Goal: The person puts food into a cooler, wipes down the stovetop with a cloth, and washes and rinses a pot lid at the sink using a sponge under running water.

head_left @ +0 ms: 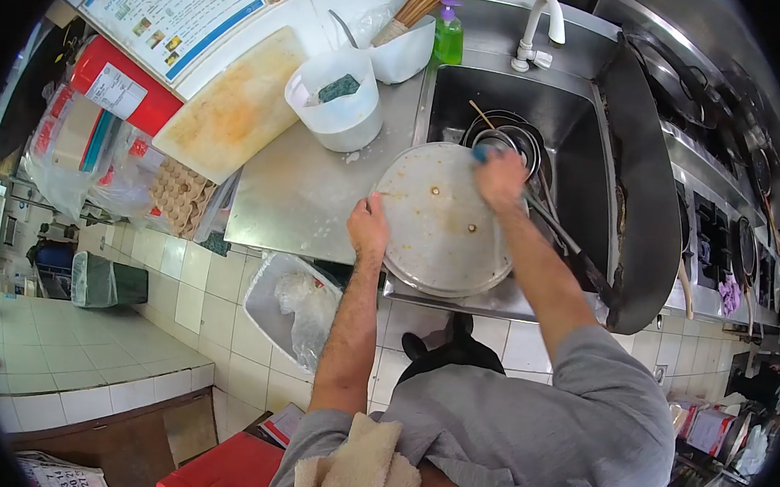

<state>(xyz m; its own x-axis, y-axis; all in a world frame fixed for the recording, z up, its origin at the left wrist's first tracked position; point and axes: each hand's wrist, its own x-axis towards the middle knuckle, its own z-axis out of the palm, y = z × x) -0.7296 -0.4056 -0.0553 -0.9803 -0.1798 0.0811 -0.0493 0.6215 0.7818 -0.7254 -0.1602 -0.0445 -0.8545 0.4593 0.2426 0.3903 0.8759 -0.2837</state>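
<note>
My left hand (pixel 368 230) is closed on the left edge of a large round pale grey lid (pixel 444 247), which has two small metal fittings and some brown specks on its face. The lid rests tilted across the front left edge of the sink (pixel 584 185). Over the lid's upper right edge, my right hand (pixel 503 176) grips a blue scrubbing sponge (pixel 481 152), slightly blurred. Beyond that hand, several stacked pans and bowls (pixel 526 137) lie in the sink, partly hidden by the lid and my arm.
A white faucet (pixel 542 28) stands behind the sink, near a green soap bottle (pixel 448 35). On the left counter are a white tub (pixel 340 118) with a dark green scouring pad and a leaning cutting board (pixel 233 97). A lined bin (pixel 269 294) stands below. Stove burners (pixel 707 230) lie right.
</note>
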